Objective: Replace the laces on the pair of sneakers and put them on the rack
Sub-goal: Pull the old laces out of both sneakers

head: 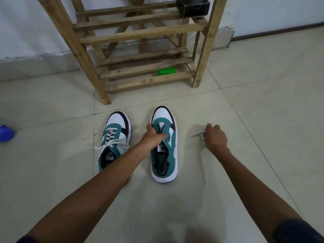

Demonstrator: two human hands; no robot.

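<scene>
At the far left edge a blue object [5,132] lies on the tiled floor [52,172], cut off by the frame. Next comes the wooden rack [140,35] against the wall, with two slatted shelves in view; the lower shelf holds one green cylinder [166,71] lying on its side, and a black box [192,7] sits on the upper right part, its contents not visible. In front of the rack two teal, white and black sneakers stand side by side on the floor, toes toward the rack. The left sneaker [114,139] carries a white lace [109,143] threaded through its eyelets, the ends loose over the sides. The left hand [154,137] grips the right sneaker [164,146] at the eyelet area, fingers curled over the tongue opening and thumb on the near side; this sneaker's eyelets show no lace. Just to the right of it, the right hand [214,137] is closed around a bunched white lace [198,133], one end trailing on the floor toward the sneaker.
</scene>
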